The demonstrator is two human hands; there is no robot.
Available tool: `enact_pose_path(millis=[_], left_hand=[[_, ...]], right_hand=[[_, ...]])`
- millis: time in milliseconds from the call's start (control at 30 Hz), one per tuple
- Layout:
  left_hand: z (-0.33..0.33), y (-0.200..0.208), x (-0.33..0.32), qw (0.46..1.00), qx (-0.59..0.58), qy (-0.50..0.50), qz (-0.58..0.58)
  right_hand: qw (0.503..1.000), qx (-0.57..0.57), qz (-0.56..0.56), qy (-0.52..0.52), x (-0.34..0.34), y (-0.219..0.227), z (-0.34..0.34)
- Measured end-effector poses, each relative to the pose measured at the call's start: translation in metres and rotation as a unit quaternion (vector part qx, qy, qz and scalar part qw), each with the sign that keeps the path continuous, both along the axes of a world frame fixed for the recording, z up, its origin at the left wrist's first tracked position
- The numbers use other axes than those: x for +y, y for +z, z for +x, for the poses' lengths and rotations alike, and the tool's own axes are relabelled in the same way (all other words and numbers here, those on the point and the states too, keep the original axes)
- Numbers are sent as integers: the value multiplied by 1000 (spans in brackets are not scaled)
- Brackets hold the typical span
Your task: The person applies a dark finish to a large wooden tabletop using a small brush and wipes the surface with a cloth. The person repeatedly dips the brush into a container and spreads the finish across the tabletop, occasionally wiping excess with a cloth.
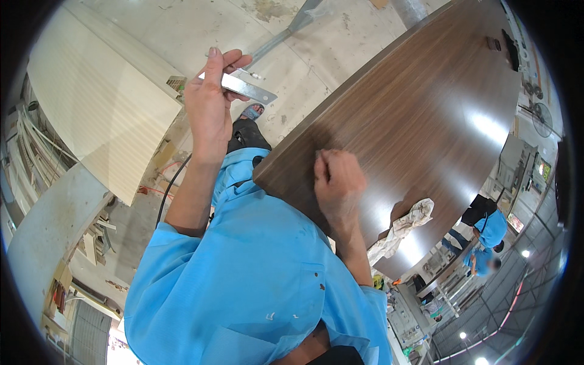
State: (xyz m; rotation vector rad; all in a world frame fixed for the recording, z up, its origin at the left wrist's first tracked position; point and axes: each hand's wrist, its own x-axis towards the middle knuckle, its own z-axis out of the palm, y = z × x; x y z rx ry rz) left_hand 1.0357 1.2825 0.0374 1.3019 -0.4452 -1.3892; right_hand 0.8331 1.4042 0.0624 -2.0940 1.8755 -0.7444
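We hold the metal strip (248, 89) in the left hand (208, 104), which is closed on it, thumb laid across. The strip is in the air above the floor (298, 79) — left of the brown panel (426, 115). We curl the right hand (340, 179) into a loose fist over the panel; we cannot tell whether it grips anything. A rag (403, 228) lies beside it.

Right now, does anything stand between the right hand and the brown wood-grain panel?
Nothing visible stands between the right hand and the brown wood-grain panel; the crumpled cloth lies off to the right. The fist's underside is hidden.
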Motion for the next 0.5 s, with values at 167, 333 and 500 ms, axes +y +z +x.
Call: enact_pose_path(millis=[167, 333, 500], left_hand=[[-1, -2, -3, 1000, 2, -3, 1], [-3, -4, -5, 1000, 11, 2, -13], [-5, -4, -8, 1000, 5, -4, -13]], right_hand=[[999, -3, -15, 32, 2, -1, -3], [1000, 16, -21, -3, 3, 2, 3], [999, -17, -29, 37, 5, 1, 7]])
